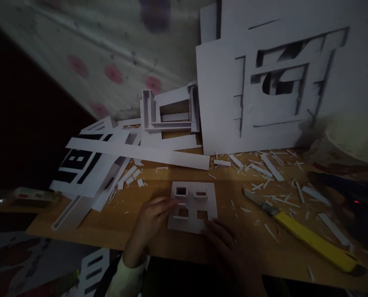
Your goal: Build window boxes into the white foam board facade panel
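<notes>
A white square board (192, 208) with four square openings lies flat on the wooden table. Small upright white strips frame the two upper openings and the lower left one; the lower right opening shows no such rim. My left hand (153, 216) reaches over the board's left edge, its fingertips together at the strips between the two left openings. Whether a strip is pinched there is too dark and small to tell. My right hand (221, 239) rests in shadow at the board's lower right corner, fingers extended on its edge.
A yellow utility knife (313, 239) lies at the right among white scraps (272, 167). Large cut white boards (221, 99) lean at the back. White frames and a long strip (140, 152) lie at the left. A dark object with a red light (347, 198) is far right.
</notes>
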`<action>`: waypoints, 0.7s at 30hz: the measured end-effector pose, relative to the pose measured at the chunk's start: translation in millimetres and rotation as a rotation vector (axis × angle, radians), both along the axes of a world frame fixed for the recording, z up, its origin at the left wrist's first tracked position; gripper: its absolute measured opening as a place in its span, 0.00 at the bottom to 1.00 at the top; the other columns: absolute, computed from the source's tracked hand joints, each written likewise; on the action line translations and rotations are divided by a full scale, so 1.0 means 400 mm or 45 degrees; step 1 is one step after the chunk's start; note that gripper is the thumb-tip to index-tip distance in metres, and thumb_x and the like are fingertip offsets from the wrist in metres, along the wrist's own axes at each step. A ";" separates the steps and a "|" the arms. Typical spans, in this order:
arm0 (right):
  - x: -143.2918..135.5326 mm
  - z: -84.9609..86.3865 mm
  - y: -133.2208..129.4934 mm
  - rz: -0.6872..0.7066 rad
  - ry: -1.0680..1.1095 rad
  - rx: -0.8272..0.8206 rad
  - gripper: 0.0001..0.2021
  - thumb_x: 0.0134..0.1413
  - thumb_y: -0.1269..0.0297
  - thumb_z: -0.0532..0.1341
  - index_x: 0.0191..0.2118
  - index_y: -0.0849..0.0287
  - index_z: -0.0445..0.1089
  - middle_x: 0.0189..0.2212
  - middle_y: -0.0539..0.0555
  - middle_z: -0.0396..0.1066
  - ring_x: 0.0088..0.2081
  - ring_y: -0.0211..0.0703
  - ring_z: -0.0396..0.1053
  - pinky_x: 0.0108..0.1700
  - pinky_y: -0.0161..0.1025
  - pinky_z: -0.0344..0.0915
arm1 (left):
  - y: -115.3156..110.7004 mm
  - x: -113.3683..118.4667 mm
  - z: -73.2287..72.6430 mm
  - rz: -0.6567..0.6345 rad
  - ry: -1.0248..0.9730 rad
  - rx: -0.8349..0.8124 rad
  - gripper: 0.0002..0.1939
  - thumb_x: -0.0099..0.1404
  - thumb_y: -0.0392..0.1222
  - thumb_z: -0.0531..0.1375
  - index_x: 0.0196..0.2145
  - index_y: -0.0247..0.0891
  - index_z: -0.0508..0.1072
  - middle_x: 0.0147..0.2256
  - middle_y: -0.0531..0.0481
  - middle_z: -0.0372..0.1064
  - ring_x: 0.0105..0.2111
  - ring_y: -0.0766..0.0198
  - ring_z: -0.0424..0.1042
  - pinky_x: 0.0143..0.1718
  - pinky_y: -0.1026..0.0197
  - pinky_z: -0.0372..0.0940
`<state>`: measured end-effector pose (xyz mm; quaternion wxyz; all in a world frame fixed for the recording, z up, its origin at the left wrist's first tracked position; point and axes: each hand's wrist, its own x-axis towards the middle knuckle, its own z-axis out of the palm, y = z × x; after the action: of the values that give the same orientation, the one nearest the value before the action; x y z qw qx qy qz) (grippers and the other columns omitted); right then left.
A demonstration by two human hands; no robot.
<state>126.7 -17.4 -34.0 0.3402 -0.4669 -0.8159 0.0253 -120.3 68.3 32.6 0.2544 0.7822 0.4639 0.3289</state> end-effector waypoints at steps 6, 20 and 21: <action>0.003 -0.006 -0.009 0.020 0.003 -0.028 0.18 0.62 0.75 0.54 0.53 0.57 0.72 0.51 0.56 0.77 0.53 0.50 0.70 0.47 0.46 0.72 | -0.003 -0.001 -0.009 0.023 0.008 0.030 0.16 0.68 0.32 0.57 0.44 0.46 0.82 0.38 0.49 0.82 0.35 0.64 0.80 0.37 0.65 0.74; 0.003 0.005 -0.009 -0.001 0.048 -0.077 0.19 0.61 0.74 0.54 0.54 0.54 0.72 0.50 0.57 0.77 0.52 0.51 0.72 0.46 0.47 0.72 | -0.016 0.008 -0.009 0.065 0.036 0.017 0.14 0.69 0.34 0.57 0.43 0.45 0.82 0.37 0.48 0.82 0.35 0.63 0.80 0.37 0.64 0.74; 0.003 0.005 -0.009 0.003 0.045 -0.075 0.19 0.61 0.75 0.54 0.54 0.55 0.72 0.50 0.57 0.77 0.52 0.51 0.72 0.46 0.47 0.73 | -0.016 0.008 -0.009 0.063 0.031 0.030 0.14 0.69 0.34 0.57 0.43 0.45 0.82 0.38 0.48 0.82 0.35 0.63 0.80 0.37 0.64 0.74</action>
<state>127.7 -21.1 -32.0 0.3407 -0.4753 -0.8091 0.0578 -117.1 61.9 29.1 0.2312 0.7776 0.4821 0.3308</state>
